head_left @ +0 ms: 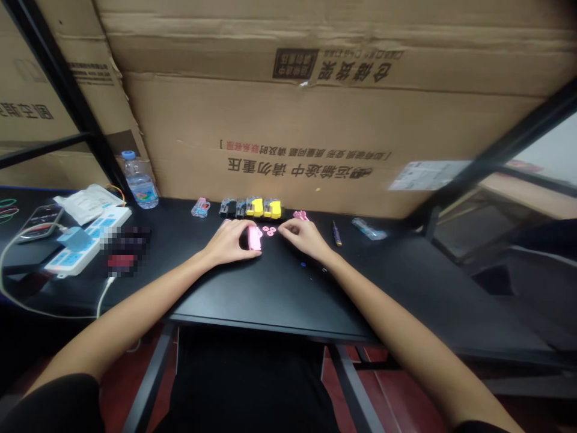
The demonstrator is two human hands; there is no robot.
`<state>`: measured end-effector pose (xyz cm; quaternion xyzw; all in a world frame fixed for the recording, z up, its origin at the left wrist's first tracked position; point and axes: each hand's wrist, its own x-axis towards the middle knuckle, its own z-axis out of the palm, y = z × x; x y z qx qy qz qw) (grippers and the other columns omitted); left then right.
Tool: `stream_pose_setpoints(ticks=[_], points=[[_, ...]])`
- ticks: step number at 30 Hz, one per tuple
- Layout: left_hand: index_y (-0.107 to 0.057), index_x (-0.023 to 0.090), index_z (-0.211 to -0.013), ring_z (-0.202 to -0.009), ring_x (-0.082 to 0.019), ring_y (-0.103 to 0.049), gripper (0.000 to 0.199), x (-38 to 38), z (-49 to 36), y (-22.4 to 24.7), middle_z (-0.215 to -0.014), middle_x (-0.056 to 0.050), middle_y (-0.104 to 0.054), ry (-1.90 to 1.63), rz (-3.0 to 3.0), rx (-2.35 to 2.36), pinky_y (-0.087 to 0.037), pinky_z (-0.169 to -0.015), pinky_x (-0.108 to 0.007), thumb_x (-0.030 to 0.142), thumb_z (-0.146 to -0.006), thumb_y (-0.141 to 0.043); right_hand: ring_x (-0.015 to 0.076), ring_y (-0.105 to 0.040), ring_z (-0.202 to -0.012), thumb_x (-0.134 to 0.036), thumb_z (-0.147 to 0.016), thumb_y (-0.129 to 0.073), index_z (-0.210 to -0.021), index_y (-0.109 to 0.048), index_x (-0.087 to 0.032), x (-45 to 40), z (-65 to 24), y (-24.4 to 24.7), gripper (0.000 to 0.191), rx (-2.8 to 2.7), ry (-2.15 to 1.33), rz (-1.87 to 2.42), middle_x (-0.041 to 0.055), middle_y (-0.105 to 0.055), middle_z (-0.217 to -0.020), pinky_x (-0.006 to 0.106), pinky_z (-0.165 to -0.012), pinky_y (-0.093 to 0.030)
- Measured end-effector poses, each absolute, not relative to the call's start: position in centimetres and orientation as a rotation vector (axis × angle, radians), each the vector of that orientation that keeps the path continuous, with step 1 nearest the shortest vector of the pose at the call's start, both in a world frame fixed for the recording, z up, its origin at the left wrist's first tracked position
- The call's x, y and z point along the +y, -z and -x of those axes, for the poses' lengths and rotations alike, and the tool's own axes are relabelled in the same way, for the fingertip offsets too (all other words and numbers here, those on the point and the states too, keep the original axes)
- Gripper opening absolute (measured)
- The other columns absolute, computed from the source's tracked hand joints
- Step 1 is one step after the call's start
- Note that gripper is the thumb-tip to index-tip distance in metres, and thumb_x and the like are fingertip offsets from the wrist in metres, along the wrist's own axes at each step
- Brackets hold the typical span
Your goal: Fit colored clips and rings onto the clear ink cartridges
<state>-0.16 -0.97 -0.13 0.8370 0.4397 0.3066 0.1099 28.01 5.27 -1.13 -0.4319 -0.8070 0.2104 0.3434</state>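
My left hand (232, 242) grips a pink plastic toy part (255, 238) between thumb and fingers, upright on the black table. Just right of it lie several small pink discs (269, 231). My right hand (303, 236) is beside these discs, its thumb and fingertips pinched together. Whatever it may hold is too small to make out. Behind that hand, more pink plastic pieces (300, 214) show in part. A row of small toy guns stands behind, including yellow ones (264, 207) and a dark clear one (228, 207).
To the left are a water bottle (140, 183), a power strip (88, 240) with cables, and a phone (41, 221). A screwdriver (336, 233) and a clear toy piece (368, 229) lie right. Tiny parts, one a blue piece (303, 264), lie nearer. Cardboard (270, 120) walls the back.
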Motion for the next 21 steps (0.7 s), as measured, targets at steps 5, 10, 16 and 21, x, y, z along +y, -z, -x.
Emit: stream_pose_setpoints(ticks=[5,10,16,21], points=[[-0.063,0.023,-0.13,-0.122,-0.033,-0.068,0.061,-1.0,0.2,0.0,-0.131,-0.008,-0.075,-0.832,-2.515,1.315,-0.043,-0.114,-0.051,0.059,-0.083,-0.082,0.0235,-0.068,-0.083,-0.038,-0.102,-0.062,-0.115,-0.083,-0.02,5.4,-27.6,2.1,0.03,-2.271,-0.379,1.038,0.0113,-0.078,-0.102,0.039,-0.078,-0.055],[-0.061,0.022,-0.135,-0.124,-0.033,-0.067,0.062,-1.2,0.2,0.2,-0.135,-0.01,-0.073,-0.812,-2.524,1.323,-0.041,-0.115,-0.052,0.063,-0.09,-0.075,0.0245,-0.071,-0.088,-0.035,-0.106,-0.06,-0.12,-0.084,-0.021,4.9,-27.1,2.3,0.031,-2.397,-0.284,1.058,0.0112,-0.074,-0.099,0.038,-0.081,-0.055],[-0.059,0.022,-0.133,-0.128,-0.034,-0.063,0.065,-1.4,0.6,0.3,-0.136,-0.009,-0.072,-0.82,-2.502,1.347,-0.041,-0.115,-0.051,0.059,-0.085,-0.082,0.0203,-0.069,-0.082,-0.034,-0.101,-0.069,-0.105,-0.084,-0.022,4.0,-26.7,2.0,0.02,-2.383,-0.306,1.019,0.0087,-0.072,-0.103,0.034,-0.076,-0.054],[-0.058,0.025,-0.13,-0.126,-0.034,-0.064,0.064,-1.4,0.6,0.1,-0.134,-0.008,-0.071,-0.85,-2.505,1.319,-0.042,-0.112,-0.05,0.053,-0.081,-0.087,0.0246,-0.069,-0.094,-0.025,-0.104,-0.062,-0.101,-0.078,-0.018,2.8,-26.1,1.2,0.018,-2.543,-0.083,1.036,0.0118,-0.073,-0.102,0.035,-0.083,-0.055]])
